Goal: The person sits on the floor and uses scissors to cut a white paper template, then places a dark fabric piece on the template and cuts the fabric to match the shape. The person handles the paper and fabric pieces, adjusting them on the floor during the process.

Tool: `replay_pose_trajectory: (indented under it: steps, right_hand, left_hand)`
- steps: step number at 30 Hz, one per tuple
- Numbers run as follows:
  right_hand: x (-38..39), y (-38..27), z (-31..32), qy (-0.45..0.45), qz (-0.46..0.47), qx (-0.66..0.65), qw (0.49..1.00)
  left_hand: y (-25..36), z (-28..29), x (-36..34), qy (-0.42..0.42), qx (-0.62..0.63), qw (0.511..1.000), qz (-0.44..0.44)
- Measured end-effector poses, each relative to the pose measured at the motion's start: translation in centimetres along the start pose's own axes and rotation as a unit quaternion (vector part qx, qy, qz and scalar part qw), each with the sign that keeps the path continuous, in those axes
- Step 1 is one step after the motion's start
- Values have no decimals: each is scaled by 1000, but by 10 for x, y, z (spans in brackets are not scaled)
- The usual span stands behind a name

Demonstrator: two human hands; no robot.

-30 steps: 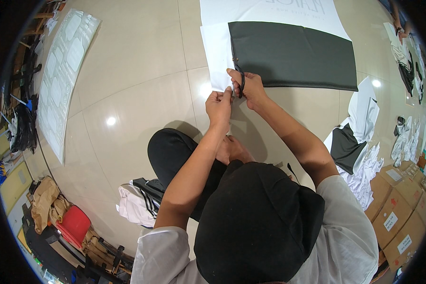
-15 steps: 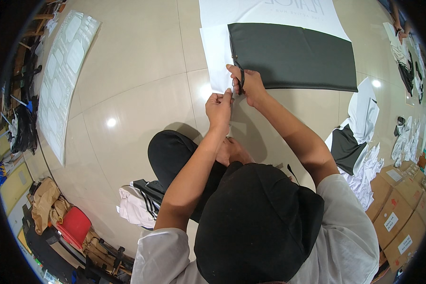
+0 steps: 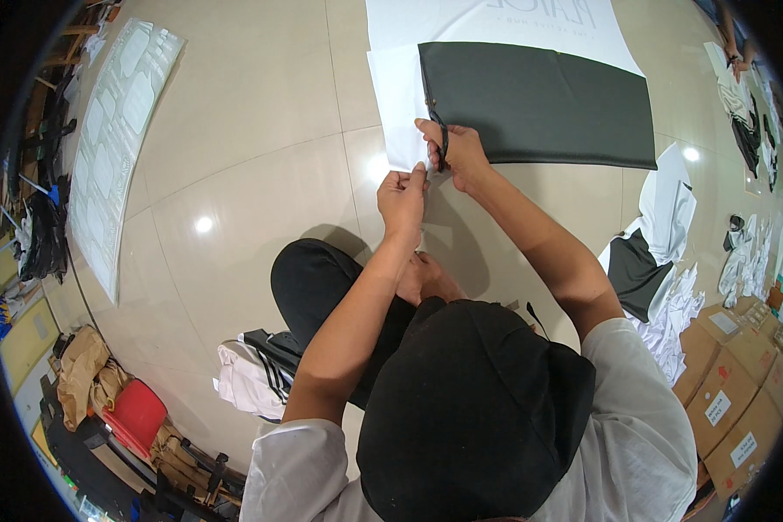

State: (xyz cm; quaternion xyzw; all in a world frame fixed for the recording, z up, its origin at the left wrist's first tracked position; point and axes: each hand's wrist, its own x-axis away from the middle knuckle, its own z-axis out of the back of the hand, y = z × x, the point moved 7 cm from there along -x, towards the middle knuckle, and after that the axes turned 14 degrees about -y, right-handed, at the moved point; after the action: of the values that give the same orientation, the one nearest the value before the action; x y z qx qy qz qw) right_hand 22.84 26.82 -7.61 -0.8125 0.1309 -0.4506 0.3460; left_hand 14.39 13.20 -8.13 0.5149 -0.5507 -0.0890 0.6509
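A pair of black-handled scissors (image 3: 445, 143) is in my right hand (image 3: 463, 157), its blades pointing away along the left edge of a dark grey sheet (image 3: 539, 104). My left hand (image 3: 403, 193) pinches the near edge of the white sheet (image 3: 400, 104) just left of the scissors. The dark sheet lies flat over a larger white printed sheet (image 3: 505, 22) on the floor. Whether the blades are parted is too small to tell.
Beige tiled floor (image 3: 252, 104) surrounds the sheets. A clear-wrapped white panel (image 3: 117, 148) lies at far left, a red chair (image 3: 137, 409) below it. White and dark cloth (image 3: 648, 270) and cardboard boxes (image 3: 731, 391) sit at right. Another person's hand (image 3: 739, 63) shows at the far right.
Hardly anything differs. Both hands, the scissors and the sheets stay in nearly the same place.
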Motion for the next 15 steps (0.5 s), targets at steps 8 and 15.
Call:
replay_pose_trajectory:
  steps: [8, 15]
  right_hand:
    - [-8, -9, 1, 9, 4, -21, 1000]
    - [-11, -5, 5, 8, 7, -23, 1000]
  left_hand:
    - [2, -1, 2, -4, -8, 1000, -14]
    - [3, -1, 3, 0, -29, 999, -13]
